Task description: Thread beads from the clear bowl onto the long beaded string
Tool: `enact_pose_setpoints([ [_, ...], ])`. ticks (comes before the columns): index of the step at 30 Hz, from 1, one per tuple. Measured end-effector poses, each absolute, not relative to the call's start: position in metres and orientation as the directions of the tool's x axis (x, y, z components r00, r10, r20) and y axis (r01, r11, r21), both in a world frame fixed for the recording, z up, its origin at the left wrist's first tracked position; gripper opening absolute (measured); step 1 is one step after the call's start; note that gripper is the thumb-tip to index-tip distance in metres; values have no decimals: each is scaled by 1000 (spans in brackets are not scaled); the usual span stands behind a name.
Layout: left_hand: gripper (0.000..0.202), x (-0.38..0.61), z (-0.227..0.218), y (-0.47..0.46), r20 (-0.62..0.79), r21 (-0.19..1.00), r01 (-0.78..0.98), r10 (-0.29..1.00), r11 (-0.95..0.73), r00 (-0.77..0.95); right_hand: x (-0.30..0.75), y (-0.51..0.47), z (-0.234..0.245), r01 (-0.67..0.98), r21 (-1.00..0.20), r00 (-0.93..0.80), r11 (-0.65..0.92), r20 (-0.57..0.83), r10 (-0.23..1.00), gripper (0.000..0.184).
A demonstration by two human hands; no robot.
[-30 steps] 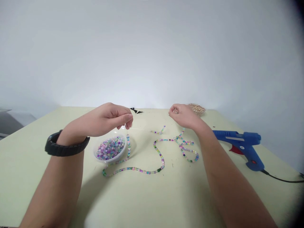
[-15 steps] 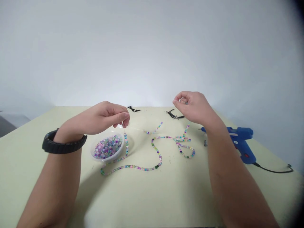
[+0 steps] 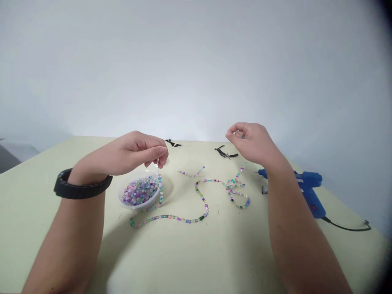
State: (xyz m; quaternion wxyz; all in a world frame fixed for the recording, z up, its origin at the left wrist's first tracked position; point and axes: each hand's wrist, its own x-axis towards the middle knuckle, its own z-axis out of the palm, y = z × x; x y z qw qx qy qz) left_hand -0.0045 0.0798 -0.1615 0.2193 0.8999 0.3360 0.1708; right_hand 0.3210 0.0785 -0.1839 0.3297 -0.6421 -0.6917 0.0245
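Note:
My left hand [image 3: 139, 152] is closed in a pinch on the thin clear thread of a long strand of coloured beads [image 3: 183, 204], which hangs from my fingers and winds across the pale green table [image 3: 196, 253]. It hovers over a clear plastic bowl of loose beads [image 3: 140, 192]. My right hand [image 3: 251, 141] is raised above the table at the right, fingers pinched together; what it holds is too small to make out. A black watch sits on my left wrist.
A blue glue gun [image 3: 306, 185] with a black cord lies at the right. Small black pliers [image 3: 225, 153] lie at the far middle, and a small dark object [image 3: 172, 143] sits near the table's back edge. A plain white wall stands behind.
My right hand rose from the table and drifted right, uncovering the pliers. The short beaded end of the strand slid left along the table. My left hand kept its pinch.

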Motion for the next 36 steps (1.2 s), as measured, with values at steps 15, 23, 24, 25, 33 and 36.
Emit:
enact_pose_setpoints([
  [15, 40, -19, -162, 81, 137, 497, 536, 672, -682, 728, 316, 140, -128, 937, -333, -20, 104, 248, 969, 9],
  [23, 39, -22, -161, 81, 145, 509, 536, 680, -674, 719, 321, 153, -108, 938, -335, 4, 92, 275, 962, 17],
  [24, 39, -22, -161, 81, 145, 510, 536, 681, -673, 717, 320, 152, -107, 935, -344, 13, 86, 276, 961, 17],
  [25, 39, -22, -161, 81, 146, 511, 535, 681, -673, 717, 319, 151, -105, 931, -357, 26, 77, 276, 961, 15],
  [33, 40, -22, -158, 80, 163, 526, 509, 668, -682, 726, 316, 141, -94, 907, -418, 91, 48, 307, 947, 21],
  [36, 39, -21, -157, 79, 159, 535, 498, 661, -682, 734, 315, 138, -92, 923, -382, 91, 52, 347, 934, 30],
])
